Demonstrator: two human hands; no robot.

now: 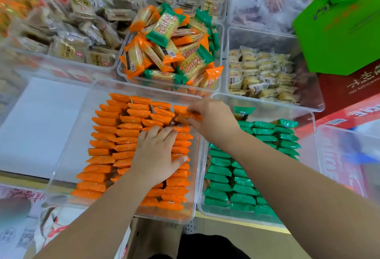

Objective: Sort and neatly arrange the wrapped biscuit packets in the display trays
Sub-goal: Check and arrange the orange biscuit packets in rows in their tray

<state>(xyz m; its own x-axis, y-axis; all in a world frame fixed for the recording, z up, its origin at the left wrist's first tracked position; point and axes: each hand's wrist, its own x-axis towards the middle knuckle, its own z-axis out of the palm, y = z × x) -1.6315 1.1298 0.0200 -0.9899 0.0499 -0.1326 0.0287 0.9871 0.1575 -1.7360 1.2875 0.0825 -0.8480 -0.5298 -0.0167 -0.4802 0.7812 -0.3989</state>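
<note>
Nearest me, my left hand (156,154) lies flat, fingers straight, steadying the orange rows (107,149); my right hand (209,121) pinches one orange packet (186,114), slotting it at the far end of the tray (74,139).

We see a white shelf (41,125) with a yellowish front edge bearing clear trays: the orange-packet tray (67,156) beneath our left hand (156,156) and right hand (211,119), the green-packet tray (307,166) just right of them, more trays (257,38) beyond.
</note>
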